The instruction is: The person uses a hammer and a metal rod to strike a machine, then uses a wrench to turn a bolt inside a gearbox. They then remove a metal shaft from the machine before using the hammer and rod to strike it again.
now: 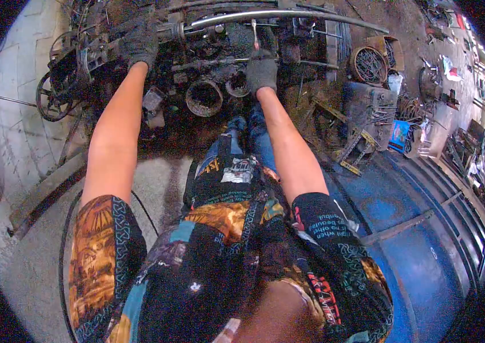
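A greasy dark machine (214, 48) fills the top of the view, and both my arms reach out to it. My left hand (138, 47), in a dark work glove, rests at its left part; its fingers blend into the dark metal. My right hand (262, 73), gloved as well, is closed around a slim tool (255, 35) with a reddish middle and pale tip, pointing away from me. Past that tip, a long shiny metal bar (288, 14) lies across the machine. Two round, grimy openings, one a wide pipe mouth (203, 98), face me below the hands.
A spoked handwheel (54, 96) sticks out at the left. To the right are a round bin (369, 64) of thin metal pieces, a dark stand (371, 108) with rods on it, and a blue box (400, 136). Blue metal sheeting (408, 234) spreads at lower right.
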A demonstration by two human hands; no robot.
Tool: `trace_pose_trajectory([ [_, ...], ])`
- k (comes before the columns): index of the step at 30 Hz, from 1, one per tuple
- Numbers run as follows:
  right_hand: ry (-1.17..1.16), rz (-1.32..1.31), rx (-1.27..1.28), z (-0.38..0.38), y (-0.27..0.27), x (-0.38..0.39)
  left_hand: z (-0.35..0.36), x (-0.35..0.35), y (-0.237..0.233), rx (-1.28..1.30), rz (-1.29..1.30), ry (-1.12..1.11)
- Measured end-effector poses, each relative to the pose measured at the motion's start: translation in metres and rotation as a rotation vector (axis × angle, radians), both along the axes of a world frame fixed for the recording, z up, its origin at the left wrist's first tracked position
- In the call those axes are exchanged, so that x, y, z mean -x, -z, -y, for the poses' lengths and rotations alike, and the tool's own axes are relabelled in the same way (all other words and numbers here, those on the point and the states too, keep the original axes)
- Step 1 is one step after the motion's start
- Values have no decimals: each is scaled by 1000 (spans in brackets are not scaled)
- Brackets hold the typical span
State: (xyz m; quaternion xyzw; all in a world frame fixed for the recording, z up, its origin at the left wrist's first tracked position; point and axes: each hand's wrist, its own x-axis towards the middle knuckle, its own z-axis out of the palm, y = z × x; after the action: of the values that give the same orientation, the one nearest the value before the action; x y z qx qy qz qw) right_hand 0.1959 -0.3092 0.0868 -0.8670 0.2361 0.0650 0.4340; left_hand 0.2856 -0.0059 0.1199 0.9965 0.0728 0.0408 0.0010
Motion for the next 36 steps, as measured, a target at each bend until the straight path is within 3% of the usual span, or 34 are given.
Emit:
trace_pose_trajectory([
  [2, -286, 103, 411, 5, 49, -11, 4, -2, -10, -12, -4, 24],
  [3, -283, 104, 411, 5, 45, -5, 5, -2, -13, -17, -8, 34],
  [5, -20, -33, 39, 6, 30, 18, 1, -5, -4, -21, -12, 45],
  [8, 23, -35, 44, 6, 20, 37, -4, -9, 10, -66, 22, 97],
  [10, 44, -37, 42, 2, 11, 32, 0, -8, 5, -49, -125, -16],
  [12, 47, 68, -69, 0, -8, 10, -3, -3, 13, -65, -90, 17],
  [13, 50, 69, -68, 3, 11, 3, -5, -2, 19, -78, -49, 50],
  [15, -221, 133, 272, 10, 61, -11, -10, 1, 34, -104, 34, 114],
  [18, -76, -20, 66, 8, -10, 10, -19, 5, 53, -145, 157, 206],
  [20, -73, -78, 95, 9, 0, 31, -13, 2, 38, -158, 195, 235],
  [22, 9, -37, 21, 11, 9, 46, 11, -15, -7, -101, -374, -133],
  [23, 9, -38, 21, 10, -5, 39, 9, -14, -5, -101, -375, -133],
  [26, 55, -19, -44, 9, -42, 6, -2, -3, 12, -149, 270, 239],
  [28, -14, 87, 40, 15, 18, -9, -5, -4, 19, -169, 714, 486],
  [29, -87, 191, 122, 17, 38, -13, -2, -6, 14, -170, 717, 487],
  [31, -67, 69, 99, 16, 9, 3, 4, -9, 4, -79, -83, -69],
  [32, -48, -51, 78, 16, -7, 14, 1, -10, 7, -79, -83, -68],
  [35, -152, -26, 172, 18, -8, 45, -14, -10, 37, 9, 40, -35],
  [36, -69, -47, 84, 17, -7, 46, -20, -9, 49, -62, 306, 168],
])
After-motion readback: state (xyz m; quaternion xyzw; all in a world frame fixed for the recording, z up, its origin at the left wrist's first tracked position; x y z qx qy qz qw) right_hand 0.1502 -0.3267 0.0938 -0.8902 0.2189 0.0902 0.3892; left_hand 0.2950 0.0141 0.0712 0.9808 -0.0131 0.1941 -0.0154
